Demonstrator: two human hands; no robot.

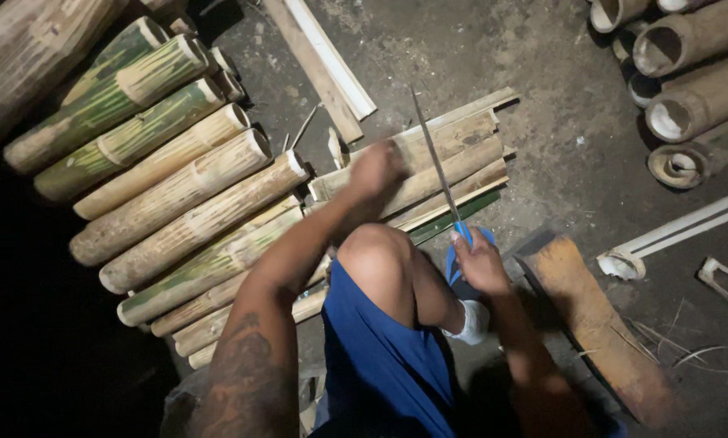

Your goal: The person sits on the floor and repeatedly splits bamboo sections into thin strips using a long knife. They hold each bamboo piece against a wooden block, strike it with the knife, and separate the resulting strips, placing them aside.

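Right hand (pixel 481 264), fingers wrapped tight round blue handle of long thin blade (pixel 437 162); blade runs up and away from fingers, across split bamboo slats (pixel 441 166). Left hand (pixel 376 169) beyond raised knee, fingers pressed down on slats, curled; whether gripping, cannot tell. Left of those fingers, stacked bamboo logs (pixel 177 191). Right of right-hand fingers, curved wooden slab (pixel 591 320) on floor. Far right, hollow bamboo tubes (pixel 680 89).

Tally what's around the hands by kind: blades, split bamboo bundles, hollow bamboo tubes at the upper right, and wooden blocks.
Long blade, held by the right hand: 1
Split bamboo bundle, under the left hand: 1
Hollow bamboo tubes, upper right: at least 6
Wooden block: 1
Total: at least 9
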